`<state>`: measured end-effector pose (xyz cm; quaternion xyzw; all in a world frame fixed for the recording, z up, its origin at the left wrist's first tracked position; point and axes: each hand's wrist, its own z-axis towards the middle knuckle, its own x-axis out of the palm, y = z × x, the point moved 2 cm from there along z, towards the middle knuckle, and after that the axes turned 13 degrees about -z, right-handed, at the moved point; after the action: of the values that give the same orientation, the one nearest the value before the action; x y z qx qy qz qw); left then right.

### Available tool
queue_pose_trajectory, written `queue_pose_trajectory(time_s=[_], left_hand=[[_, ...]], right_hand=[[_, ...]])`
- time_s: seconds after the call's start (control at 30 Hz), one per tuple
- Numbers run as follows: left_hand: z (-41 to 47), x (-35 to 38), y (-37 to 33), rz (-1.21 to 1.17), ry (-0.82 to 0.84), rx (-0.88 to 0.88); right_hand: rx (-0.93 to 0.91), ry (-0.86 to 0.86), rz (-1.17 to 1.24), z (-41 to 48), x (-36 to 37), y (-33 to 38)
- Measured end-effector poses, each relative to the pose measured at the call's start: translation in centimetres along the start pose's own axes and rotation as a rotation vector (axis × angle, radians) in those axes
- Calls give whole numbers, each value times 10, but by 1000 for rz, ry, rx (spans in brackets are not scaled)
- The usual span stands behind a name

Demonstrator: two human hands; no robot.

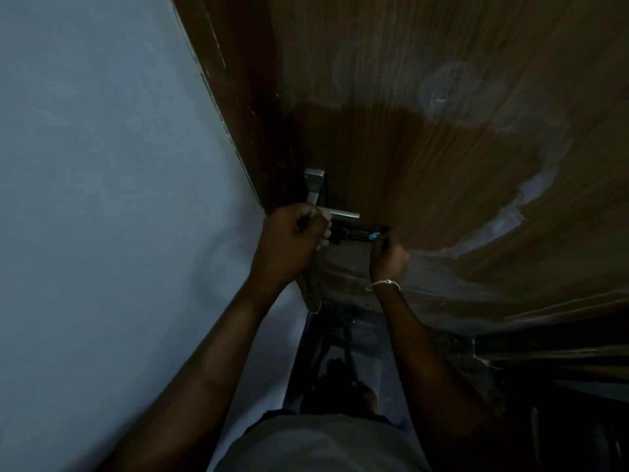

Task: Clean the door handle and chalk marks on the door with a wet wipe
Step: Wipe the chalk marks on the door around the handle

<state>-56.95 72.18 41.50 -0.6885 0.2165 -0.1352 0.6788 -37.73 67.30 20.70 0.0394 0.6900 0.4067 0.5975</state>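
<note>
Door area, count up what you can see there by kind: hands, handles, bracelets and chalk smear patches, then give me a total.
Hands: 2, left hand and right hand
Door handles: 1, silver lever handle
Bracelets: 1, bracelet on the right wrist
Chalk smear patches: 2, round smear up high, long streak lower
Total: 6

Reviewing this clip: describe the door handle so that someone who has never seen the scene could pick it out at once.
Start at the brown wooden door and follow its left edge, beside the pale wall, downward. The door handle sits there: a silver lever on an upright plate, just above the left hand. It is the only bright metal on the door; the chalk marks are whitish smears.
</note>
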Motion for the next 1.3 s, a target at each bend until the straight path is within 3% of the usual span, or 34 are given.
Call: queue_pose_trajectory(time_s=[0.3, 0.43, 0.53, 0.63, 0.73, 0.9, 1.0, 1.2, 1.3], left_hand=[[3, -11, -2, -10, -36, 31], [2, -10, -1, 13, -30, 43], [3, -15, -1, -3, -54, 43], [4, -19, -1, -18, -79, 38], [4, -15, -1, -25, -60, 25], [5, -19, -3, -38, -78, 19], [7, -24, -5, -53, -104, 10], [9, -19, -6, -58, -85, -1], [8, -24, -7, -67, -108, 7]], right_hand=[[-233, -43, -135, -1, -5, 15], [-246, 29, -197, -1, 1, 7], [-243, -36, -187, 0, -4, 18], [-413, -111, -266, -5, 0, 40], [-508, -35, -384, -4, 15, 39], [-439, -83, -289, 7, 4, 17], [-487, -127, -256, 2, 5, 27], [-499, 36, -478, 0, 19, 37], [-385, 51, -396, -1, 15, 34]])
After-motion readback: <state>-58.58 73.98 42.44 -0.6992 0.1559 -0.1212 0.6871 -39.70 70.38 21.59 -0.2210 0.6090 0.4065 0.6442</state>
